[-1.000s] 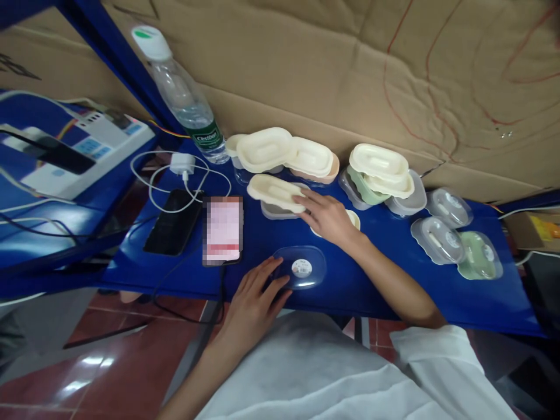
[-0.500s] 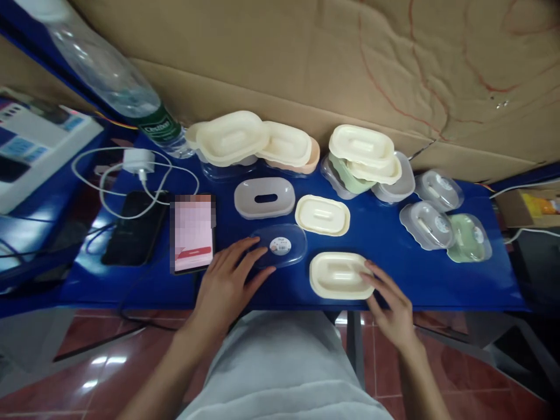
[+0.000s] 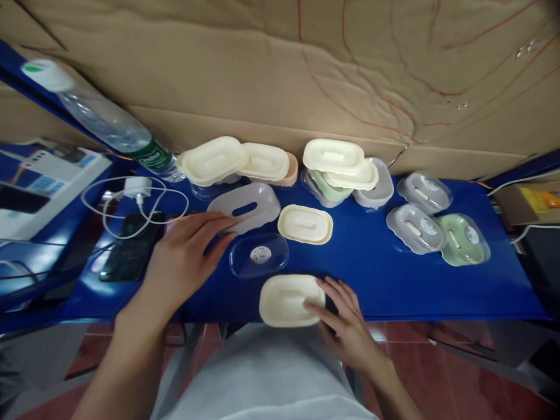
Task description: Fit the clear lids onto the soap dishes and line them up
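My left hand [image 3: 188, 248] pinches the near edge of a grey oval plastic piece with a slot [image 3: 251, 221], which is tilted up off the table. Closed on the right end of a cream oval dish [image 3: 280, 306] is my right hand [image 3: 345, 321], its thumb over the rim and the fingers along the outside edge. Between the two hands lies a clear plastic cover [image 3: 245, 263] with a round white label. Just beyond the cover rests another cream dish [image 3: 305, 235], touched by neither hand.
Stacked cream dishes [image 3: 214, 160] stand at the back left, with a second stack [image 3: 335, 153] to their right. Several covered grey and green dishes [image 3: 422, 230] sit at right. A water bottle [image 3: 153, 157], white cable [image 3: 137, 188] and black phone [image 3: 126, 251] occupy the left side.
My left hand has moved from the clear cover to the grey slotted piece and lifted its near edge. My right hand remains on the cream dish. The whole view has shifted.
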`<state>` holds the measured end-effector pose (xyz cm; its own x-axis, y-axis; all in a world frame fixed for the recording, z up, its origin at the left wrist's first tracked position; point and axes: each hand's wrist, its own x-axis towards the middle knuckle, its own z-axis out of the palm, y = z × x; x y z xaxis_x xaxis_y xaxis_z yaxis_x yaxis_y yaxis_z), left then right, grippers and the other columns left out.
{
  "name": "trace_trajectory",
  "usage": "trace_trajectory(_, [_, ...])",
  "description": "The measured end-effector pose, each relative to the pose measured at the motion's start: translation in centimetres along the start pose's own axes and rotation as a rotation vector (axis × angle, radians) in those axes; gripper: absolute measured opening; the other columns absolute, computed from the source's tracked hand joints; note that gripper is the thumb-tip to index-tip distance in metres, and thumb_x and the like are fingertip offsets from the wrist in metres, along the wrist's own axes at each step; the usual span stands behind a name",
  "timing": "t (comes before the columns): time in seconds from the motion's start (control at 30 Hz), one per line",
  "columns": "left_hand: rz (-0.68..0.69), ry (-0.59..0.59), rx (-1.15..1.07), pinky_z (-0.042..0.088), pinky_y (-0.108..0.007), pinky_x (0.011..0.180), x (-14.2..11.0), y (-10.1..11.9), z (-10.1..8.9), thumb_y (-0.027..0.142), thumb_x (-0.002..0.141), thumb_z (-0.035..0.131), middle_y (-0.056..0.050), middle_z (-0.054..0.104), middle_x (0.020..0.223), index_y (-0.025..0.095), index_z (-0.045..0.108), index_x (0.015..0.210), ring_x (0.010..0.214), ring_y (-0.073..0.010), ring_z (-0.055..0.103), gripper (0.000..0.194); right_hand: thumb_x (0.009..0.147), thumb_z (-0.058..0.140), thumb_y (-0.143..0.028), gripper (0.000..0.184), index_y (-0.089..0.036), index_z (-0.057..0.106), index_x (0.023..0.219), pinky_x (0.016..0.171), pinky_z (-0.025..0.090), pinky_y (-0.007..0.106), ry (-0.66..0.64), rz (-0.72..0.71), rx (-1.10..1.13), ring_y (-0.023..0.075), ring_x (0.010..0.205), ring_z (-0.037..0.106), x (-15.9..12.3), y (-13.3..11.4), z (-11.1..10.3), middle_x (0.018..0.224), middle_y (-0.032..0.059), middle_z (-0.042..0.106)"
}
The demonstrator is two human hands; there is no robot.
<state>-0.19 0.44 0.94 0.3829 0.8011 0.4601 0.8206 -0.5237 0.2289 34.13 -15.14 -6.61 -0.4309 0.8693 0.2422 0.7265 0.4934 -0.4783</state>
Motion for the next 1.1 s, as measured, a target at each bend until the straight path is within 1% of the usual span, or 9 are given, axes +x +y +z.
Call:
trace_trajectory(0.1, [0.083,-0.02,-0.112,0.061,-0.042,0.106,-3.4,4.7,-1.5,0.019,0.107,0.068,-0.007,0.079,0.126,0.023,0.072,0.126,0.118,-0.025,0.076,0.02,0.102,0.066,-0.021,0.049,-0.03,0.065,0.151,0.125,0.046,0.068,-0.043,0.019,-0.019,0.0368,0.164,0.041,1.3,-0.2,0.4,0.174,0.0123,0.047])
trace_trajectory(0.17, [0.24,-0.039,-0.198,0.06,-0.043,0.109,-6.0,7.5,-0.9,0.015,0.105,0.069,-0.006,0.082,0.116,0.022,0.072,0.125,0.111,-0.0227,0.077,0.021,0.104,0.066,-0.024,0.045,-0.027,0.065,0.149,0.123,0.049,0.065,0.009,0.031,0.024,0.0372,0.161,0.044,1.7,0.1,0.3,0.172,0.0154,0.049])
trace_trajectory(0.3, [0.234,-0.076,-0.283,0.059,-0.039,0.106,-9.2,10.5,2.2,0.005,0.103,0.065,-0.008,0.082,0.114,0.016,0.071,0.127,0.109,-0.0208,0.076,0.027,0.105,0.051,-0.007,0.056,-0.029,0.059,0.156,0.116,0.059,0.05,0.376,0.154,0.172,0.0269,0.149,0.06,1.2,0.5,-0.4,0.156,0.0118,0.064])
trace_trajectory(0.37, [0.248,-0.076,-0.259,0.059,-0.04,0.105,-9.5,10.7,3.3,0.002,0.102,0.063,-0.009,0.082,0.116,0.016,0.071,0.129,0.112,-0.0219,0.075,0.031,0.105,0.048,-0.004,0.063,-0.033,0.054,0.161,0.114,0.06,0.047,0.499,0.16,0.203,0.025,0.147,0.062,0.6,0.4,-0.6,0.155,0.0094,0.065])
trace_trajectory(0.4, [0.254,-0.073,-0.239,0.059,-0.041,0.106,-9.5,10.6,3.6,0.001,0.102,0.063,-0.009,0.081,0.116,0.016,0.071,0.131,0.114,-0.0225,0.075,0.033,0.107,0.05,-0.008,0.062,-0.033,0.052,0.164,0.115,0.06,0.048,0.482,0.127,0.199,0.0265,0.149,0.06,0.4,0.3,-0.7,0.159,0.01,0.062])
trace_trajectory(0.57, [0.225,-0.072,-0.192,0.057,-0.045,0.109,-9.7,9.7,3.6,0.002,0.102,0.064,-0.009,0.08,0.116,0.019,0.07,0.134,0.115,-0.0236,0.073,0.037,0.108,0.066,-0.044,0.053,-0.03,0.058,0.159,0.122,0.052,0.06,0.093,-0.053,0.047,0.0386,0.163,0.041,0.9,0.0,0.2,0.174,0.0153,0.044])
trace_trajectory(0.77, [0.146,-0.063,-0.23,0.062,-0.045,0.104,-11.1,9.1,5.0,0.009,0.101,0.07,-0.012,0.077,0.12,0.019,0.07,0.13,0.119,-0.0271,0.071,0.031,0.103,0.071,-0.014,0.041,-0.032,0.073,0.14,0.121,0.05,0.052,0.158,-0.063,-0.055,0.0313,0.155,0.05,1.9,-0.4,1.7,0.151,0.0094,0.066])
trace_trajectory(0.93, [0.153,-0.075,-0.252,0.061,-0.045,0.107,-10.7,8.9,5.6,0.005,0.1,0.068,-0.012,0.077,0.122,0.019,0.071,0.127,0.124,-0.0274,0.071,0.031,0.101,0.074,-0.012,0.036,-0.034,0.078,0.129,0.122,0.043,0.048,0.257,-0.069,-0.105,0.0265,0.139,0.061,2.4,-0.4,2.0,0.116,0.0036,0.076])
trace_trajectory(1.1, [0.056,0.003,-0.246,0.056,-0.049,0.118,-8.9,6.8,4.5,0.01,0.1,0.07,-0.016,0.064,0.149,0.024,0.069,0.138,0.141,-0.0296,0.063,0.041,0.105,0.07,-0.015,0.037,-0.03,0.074,0.138,0.122,0.048,0.052,0.136,-0.039,-0.056,0.0291,0.146,0.059,3.4,0.3,1.3,0.126,0.0085,0.071])
